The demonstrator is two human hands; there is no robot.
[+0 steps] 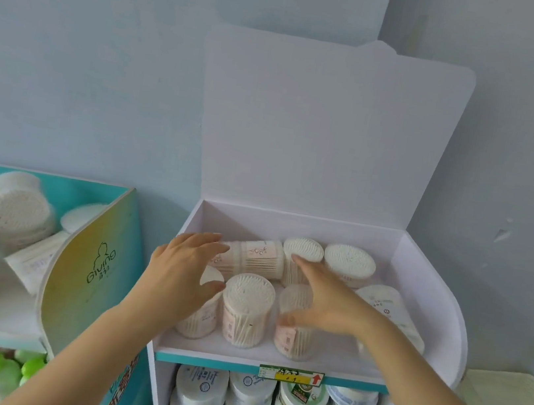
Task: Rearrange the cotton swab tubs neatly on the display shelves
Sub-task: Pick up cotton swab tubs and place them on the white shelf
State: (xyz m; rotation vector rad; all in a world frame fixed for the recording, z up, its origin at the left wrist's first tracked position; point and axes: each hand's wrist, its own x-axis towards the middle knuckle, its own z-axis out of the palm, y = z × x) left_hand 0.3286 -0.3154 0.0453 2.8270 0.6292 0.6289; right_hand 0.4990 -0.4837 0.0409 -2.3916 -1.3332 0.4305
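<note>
Reaching into the top shelf (270,359) of a white display stand, both hands spread wide, holding nothing. The left hand (184,273) hovers over the front-left tub (198,317); the right hand (325,301) covers another upright tub (291,331). Between them stands 1 tub (247,307); behind lies 1 toppled tub (255,258).

A shop: a price tag (291,375) fronts a cardboard display shelf (270,359) stocked with swab tubs (247,307).
</note>
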